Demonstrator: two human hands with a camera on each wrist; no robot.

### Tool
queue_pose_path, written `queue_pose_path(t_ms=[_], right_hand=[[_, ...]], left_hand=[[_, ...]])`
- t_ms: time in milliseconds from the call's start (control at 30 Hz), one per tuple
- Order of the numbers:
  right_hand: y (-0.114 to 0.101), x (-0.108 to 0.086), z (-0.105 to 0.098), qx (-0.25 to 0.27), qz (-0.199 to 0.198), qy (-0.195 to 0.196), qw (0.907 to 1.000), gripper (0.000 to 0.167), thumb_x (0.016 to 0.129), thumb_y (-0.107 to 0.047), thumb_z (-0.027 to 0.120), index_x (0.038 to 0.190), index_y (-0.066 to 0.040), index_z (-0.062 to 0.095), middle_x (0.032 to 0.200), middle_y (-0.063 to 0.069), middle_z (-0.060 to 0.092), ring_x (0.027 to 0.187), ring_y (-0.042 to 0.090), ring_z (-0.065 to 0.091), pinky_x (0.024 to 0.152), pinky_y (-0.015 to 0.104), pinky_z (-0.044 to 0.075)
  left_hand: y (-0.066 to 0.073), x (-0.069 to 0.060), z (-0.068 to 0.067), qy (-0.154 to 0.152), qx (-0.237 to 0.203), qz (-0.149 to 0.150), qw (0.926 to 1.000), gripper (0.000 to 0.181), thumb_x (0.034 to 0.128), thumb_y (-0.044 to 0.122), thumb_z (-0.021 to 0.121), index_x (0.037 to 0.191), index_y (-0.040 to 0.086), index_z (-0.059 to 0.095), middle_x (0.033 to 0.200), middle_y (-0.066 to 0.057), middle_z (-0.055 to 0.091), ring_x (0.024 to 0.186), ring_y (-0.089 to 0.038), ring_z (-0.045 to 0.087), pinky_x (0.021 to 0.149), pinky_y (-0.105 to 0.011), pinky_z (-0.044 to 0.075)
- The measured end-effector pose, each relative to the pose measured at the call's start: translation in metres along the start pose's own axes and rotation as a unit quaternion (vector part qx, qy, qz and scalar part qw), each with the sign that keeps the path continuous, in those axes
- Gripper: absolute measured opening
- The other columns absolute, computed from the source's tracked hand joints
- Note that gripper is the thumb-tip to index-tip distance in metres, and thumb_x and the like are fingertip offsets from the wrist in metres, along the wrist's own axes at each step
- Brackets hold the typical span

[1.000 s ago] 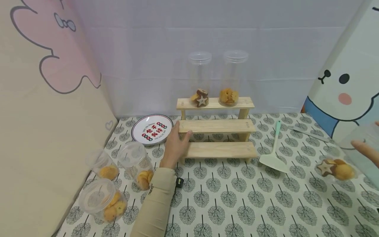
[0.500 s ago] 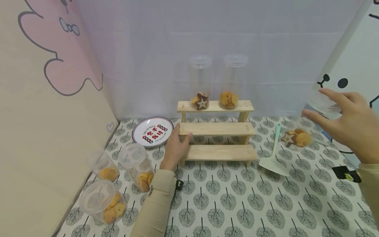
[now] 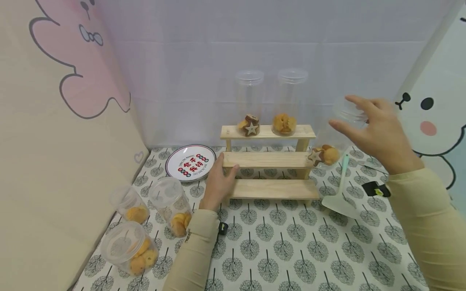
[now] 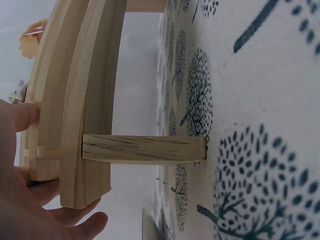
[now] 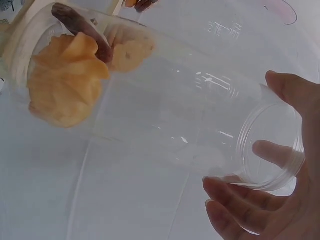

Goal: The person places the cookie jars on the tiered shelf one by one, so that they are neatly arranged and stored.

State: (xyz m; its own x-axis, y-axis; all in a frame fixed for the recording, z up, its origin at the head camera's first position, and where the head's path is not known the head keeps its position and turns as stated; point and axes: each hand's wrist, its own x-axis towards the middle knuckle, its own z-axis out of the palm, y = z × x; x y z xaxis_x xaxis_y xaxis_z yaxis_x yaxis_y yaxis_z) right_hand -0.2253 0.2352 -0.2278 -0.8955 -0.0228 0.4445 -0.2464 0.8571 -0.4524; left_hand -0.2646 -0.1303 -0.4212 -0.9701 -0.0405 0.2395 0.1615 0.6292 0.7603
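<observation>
My right hand point(image 3: 380, 135) grips a clear plastic jar point(image 3: 333, 131) near its lid, holding it up at the right end of the wooden tiered shelf point(image 3: 269, 159). Inside the jar's bottom lie a star-shaped brown cookie and golden cookies point(image 5: 67, 82), seen closely in the right wrist view. My left hand point(image 3: 218, 184) holds the left end of the shelf, its thumb and fingers around the board ends in the left wrist view. Two tall jars stand on the top tier: one with star cookies point(image 3: 251, 127), one with golden cookies point(image 3: 284, 123).
On the left side are a tall cookie jar point(image 3: 169, 202) and two shorter ones, a small jar point(image 3: 127, 202) and a wide jar point(image 3: 127, 246). A white plate point(image 3: 191, 161) lies behind them. A pale green spatula point(image 3: 340, 198) and a fork point(image 3: 371, 166) lie right of the shelf.
My right hand has come in from the right edge, carrying the jar leftward to the shelf's right end. The left hand stays on the shelf. The head view has shifted slightly.
</observation>
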Motion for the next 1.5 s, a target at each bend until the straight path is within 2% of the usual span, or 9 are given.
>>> queue_pose_path(t_ms=[167,333,500,733,1067,1500], right_hand=[[-0.011,0.009,0.016,0.017,-0.02,0.0,0.9997,0.077,0.089,-0.054,0.069,0.155,-0.028,0.039,0.14,0.029,0.041,0.107,0.042,0.045,0.075,0.06,0.041],[-0.025,0.016,0.032,0.029,-0.043,-0.008,0.9986,0.076,0.089,-0.056,0.067,0.154,-0.027,0.04,0.141,0.028,0.042,0.109,0.043,0.046,0.078,0.063,0.042],[-0.036,0.024,0.046,0.031,-0.051,-0.025,0.9979,0.077,0.089,-0.062,0.064,0.154,-0.029,0.04,0.143,0.025,0.041,0.111,0.043,0.047,0.08,0.063,0.043],[-0.043,0.031,0.062,0.035,-0.056,-0.049,0.9966,0.079,0.089,-0.064,0.063,0.154,-0.028,0.039,0.142,0.026,0.041,0.119,0.047,0.047,0.09,0.069,0.043],[-0.044,0.033,0.068,0.02,-0.058,-0.057,0.9965,0.082,0.087,-0.066,0.063,0.155,-0.026,0.038,0.142,0.027,0.041,0.12,0.048,0.046,0.092,0.07,0.042],[-0.04,0.032,0.072,0.016,-0.058,-0.058,0.9965,0.082,0.088,-0.066,0.061,0.155,-0.025,0.037,0.14,0.027,0.041,0.112,0.048,0.05,0.087,0.069,0.046]], left_hand=[[0.001,0.0,-0.001,-0.002,0.005,-0.003,1.0,0.084,0.0971,0.061,0.05,0.161,0.016,0.017,0.164,-0.008,0.024,0.15,-0.028,0.025,0.123,-0.043,0.022],[0.003,-0.001,-0.002,0.0,0.01,-0.004,0.9999,0.084,0.0977,0.059,0.05,0.161,0.015,0.018,0.164,-0.009,0.024,0.15,-0.028,0.025,0.123,-0.043,0.021],[0.004,-0.002,-0.002,0.001,0.013,-0.005,0.9999,0.083,0.0978,0.059,0.051,0.16,0.014,0.018,0.164,-0.009,0.025,0.15,-0.028,0.025,0.123,-0.043,0.022],[0.004,-0.004,0.001,0.0,0.012,-0.001,0.9999,0.085,0.0967,0.061,0.05,0.16,0.015,0.018,0.164,-0.009,0.025,0.15,-0.029,0.026,0.122,-0.044,0.022],[0.008,-0.003,0.005,0.007,0.015,0.019,0.9997,0.083,0.0981,0.056,0.052,0.159,0.01,0.021,0.162,-0.012,0.028,0.148,-0.029,0.028,0.122,-0.043,0.024],[0.01,-0.004,0.006,0.004,0.012,0.018,0.9998,0.083,0.0977,0.055,0.054,0.159,0.01,0.021,0.162,-0.013,0.027,0.148,-0.03,0.028,0.122,-0.044,0.024]])
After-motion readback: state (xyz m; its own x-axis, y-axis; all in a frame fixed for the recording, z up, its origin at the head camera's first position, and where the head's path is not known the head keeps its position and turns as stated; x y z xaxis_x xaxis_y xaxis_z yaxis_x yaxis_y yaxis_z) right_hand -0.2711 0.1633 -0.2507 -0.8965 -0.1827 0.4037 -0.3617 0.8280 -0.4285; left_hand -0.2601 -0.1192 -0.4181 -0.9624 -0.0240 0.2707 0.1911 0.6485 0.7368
